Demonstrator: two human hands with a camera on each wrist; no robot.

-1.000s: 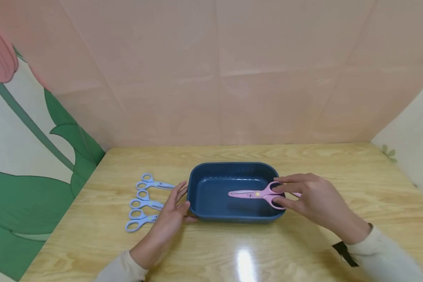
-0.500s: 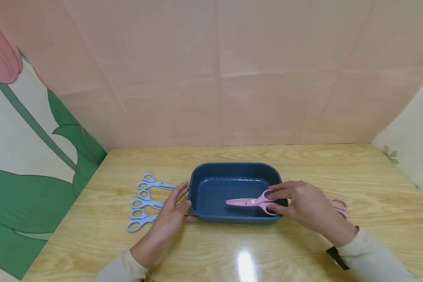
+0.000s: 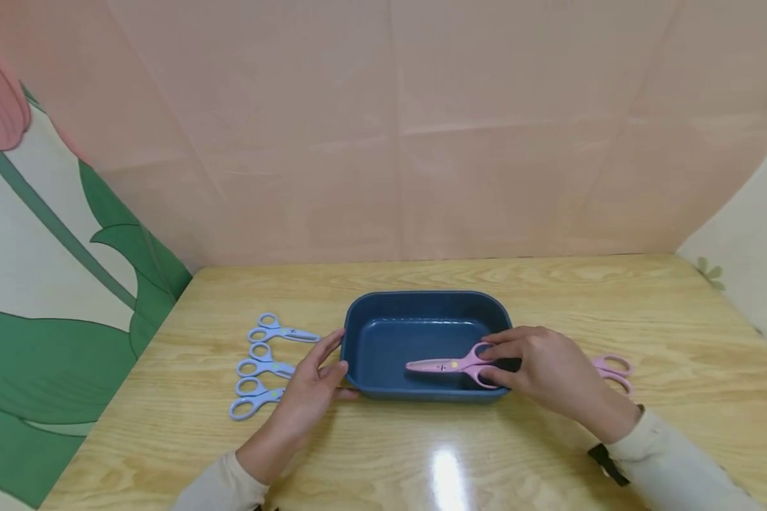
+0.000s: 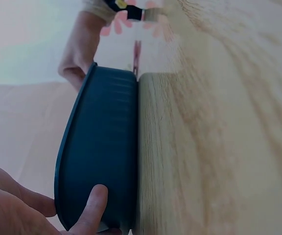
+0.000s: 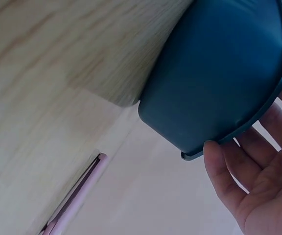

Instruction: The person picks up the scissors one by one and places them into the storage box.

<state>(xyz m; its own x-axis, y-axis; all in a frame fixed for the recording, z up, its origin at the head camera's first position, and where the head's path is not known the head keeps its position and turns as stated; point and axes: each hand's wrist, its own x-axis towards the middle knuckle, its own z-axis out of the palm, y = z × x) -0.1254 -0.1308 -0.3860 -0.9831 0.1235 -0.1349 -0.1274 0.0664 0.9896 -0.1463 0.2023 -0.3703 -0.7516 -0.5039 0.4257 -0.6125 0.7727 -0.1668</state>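
Note:
A dark blue rectangular plastic box (image 3: 415, 396) stands on the table. My left hand (image 3: 309, 387) holds its left end, fingers and thumb spread about the corner; in the left wrist view one finger (image 4: 97, 200) lies against the outer wall. My right hand (image 3: 543, 365) pinches the handle loops of pink scissors (image 3: 450, 365) at the box's right end. Their blades point left, over or inside the box; whether they touch its floor I cannot tell. In the right wrist view the right hand's fingers (image 5: 222, 174) are by the rim, the held scissors hidden.
Three light blue scissors (image 3: 284, 333) lie in a column left of the box, two partly covered by the left hand. Other pink scissors (image 3: 613, 365) lie on the wooden table (image 3: 371, 454) behind the right wrist. A pink wall (image 3: 390, 142) rises at the back.
My right hand has moved left and nearer to me with the pink scissors, lowering them at the box. Pink handles on the table at right have come into sight. The left hand stays put.

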